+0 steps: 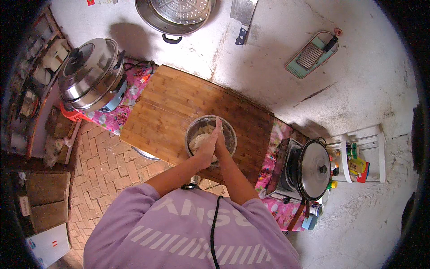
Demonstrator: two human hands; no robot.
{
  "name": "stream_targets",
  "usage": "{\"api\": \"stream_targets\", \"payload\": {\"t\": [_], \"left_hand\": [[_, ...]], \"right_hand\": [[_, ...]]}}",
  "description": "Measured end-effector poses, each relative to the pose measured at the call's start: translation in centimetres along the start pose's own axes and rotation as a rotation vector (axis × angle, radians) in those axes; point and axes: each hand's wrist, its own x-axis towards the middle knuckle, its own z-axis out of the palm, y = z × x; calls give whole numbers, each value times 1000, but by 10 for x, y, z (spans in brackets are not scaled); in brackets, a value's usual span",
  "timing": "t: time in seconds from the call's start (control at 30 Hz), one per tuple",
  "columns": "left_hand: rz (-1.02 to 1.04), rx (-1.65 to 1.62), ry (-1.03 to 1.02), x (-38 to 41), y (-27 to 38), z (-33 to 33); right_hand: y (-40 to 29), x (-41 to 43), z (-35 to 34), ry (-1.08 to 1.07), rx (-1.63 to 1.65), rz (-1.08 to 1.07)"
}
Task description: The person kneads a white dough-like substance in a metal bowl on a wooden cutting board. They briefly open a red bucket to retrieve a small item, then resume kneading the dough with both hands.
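My left hand (207, 150) and my right hand (220, 143) are pressed palm to palm over a round metal bowl (231, 129). Their fingers look straight and point towards the bowl's far rim. Whether anything lies between the palms is hidden. Inside the bowl is a pale lump of dough (198, 143), partly covered by my left hand, and flour-like residue coats the inner wall. The bowl stands on a large bamboo board (168, 107), near the edge closest to me.
A lidded steel steamer pot (90, 77) stands left on a pink floral cloth (117, 116). At right, a lidded pan (314, 169) sits on a stove (285, 168). A cleaver (242, 16), a grater (310, 55) and a steamer pan (151, 20) hang on the wall. Brick floor (104, 161) shows below.
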Motion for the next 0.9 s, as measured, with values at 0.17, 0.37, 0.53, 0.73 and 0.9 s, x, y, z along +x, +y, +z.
{"api": "stream_targets", "payload": {"t": [0.17, 0.37, 0.53, 0.73, 0.9], "left_hand": [[-58, -83, -40, 73, -18, -40], [-154, 161, -35, 63, 32, -28], [337, 1067, -31, 80, 1, -43], [831, 1756, -27, 114, -65, -63], [1198, 1816, 121, 68, -41, -24]], "right_hand": [[50, 13, -12, -131, 114, 62], [72, 19, -36, -177, -681, -248], [34, -9, -22, -62, -1801, -555], [37, -1, -17, 79, -1924, -881], [38, 7, -40, 137, -2136, -940]]}}
